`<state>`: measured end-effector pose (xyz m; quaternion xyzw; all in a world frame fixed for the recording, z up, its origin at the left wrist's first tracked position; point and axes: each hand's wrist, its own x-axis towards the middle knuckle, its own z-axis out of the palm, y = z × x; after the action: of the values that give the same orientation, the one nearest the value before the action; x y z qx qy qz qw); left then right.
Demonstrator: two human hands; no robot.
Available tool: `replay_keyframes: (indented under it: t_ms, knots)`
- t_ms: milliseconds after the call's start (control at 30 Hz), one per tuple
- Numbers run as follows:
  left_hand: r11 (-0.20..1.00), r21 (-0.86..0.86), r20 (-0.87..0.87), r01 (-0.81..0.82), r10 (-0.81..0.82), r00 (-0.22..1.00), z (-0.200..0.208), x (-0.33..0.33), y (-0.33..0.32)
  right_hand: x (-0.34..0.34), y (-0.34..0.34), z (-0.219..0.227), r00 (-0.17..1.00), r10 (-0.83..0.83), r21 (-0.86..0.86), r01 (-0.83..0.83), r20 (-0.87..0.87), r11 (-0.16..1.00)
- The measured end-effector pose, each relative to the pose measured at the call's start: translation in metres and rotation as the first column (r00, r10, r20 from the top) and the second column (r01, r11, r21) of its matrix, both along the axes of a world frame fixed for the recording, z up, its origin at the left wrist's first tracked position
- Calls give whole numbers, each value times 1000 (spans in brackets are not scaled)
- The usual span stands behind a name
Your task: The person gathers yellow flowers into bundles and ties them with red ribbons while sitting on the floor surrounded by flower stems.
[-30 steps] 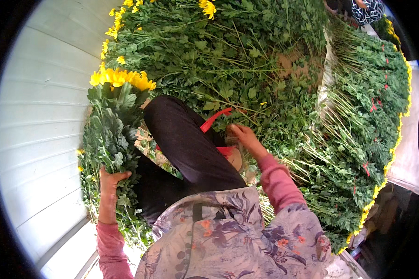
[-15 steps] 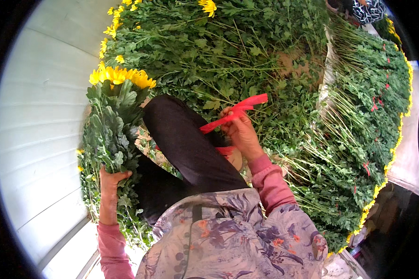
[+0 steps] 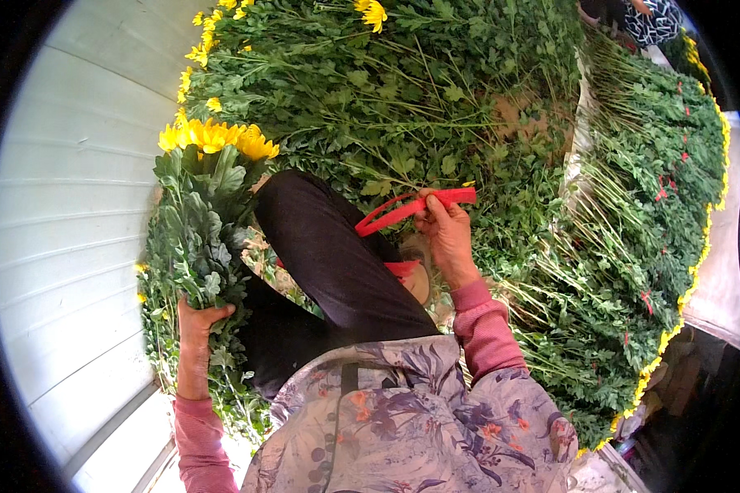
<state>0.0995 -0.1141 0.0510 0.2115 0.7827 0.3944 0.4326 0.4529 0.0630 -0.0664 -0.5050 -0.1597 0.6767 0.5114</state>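
Note:
A bunch of yellow chrysanthemums stands upright along my left side, its blooms level at the top and its leafy stems running down. My left hand is wrapped round those stems, thumb across the front. To the right of my raised knee, my right hand pinches a flat red ribbon between thumb and fingers. One end of the ribbon sticks out to the right of the fingers; the other part forms a narrow loop reaching down to my knee. More red strips lie beneath my leg.
Cut chrysanthemum stems cover the ground ahead. On the right lies a long row of bunches, tied with red ribbon, yellow heads facing outward. A pale panelled wall rises close on my left. Part of another person shows at the top right.
My right hand has moved slightly right and down with the ribbon, which now shows a looped, doubled shape. My left hand keeps its grip on the bunch.

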Motion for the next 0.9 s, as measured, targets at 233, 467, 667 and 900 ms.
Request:
replay_keyframes:
  t_ms: [233,467,667,900]
  knots:
    - [1000,8,11,29,-29,1000,-2,-1,0,21,1,-7,994,104,-25,-104,-20,994]
    - [1000,-14,17,12,-12,1000,4,5,3,33,0,-16,990,143,28,-143,-18,989]
    - [998,16,21,58,-58,998,0,2,2,26,3,3,999,45,-37,-45,-8,998]
    - [999,-2,-2,50,-50,999,-2,2,1,40,2,-22,995,83,-100,-89,-57,991]
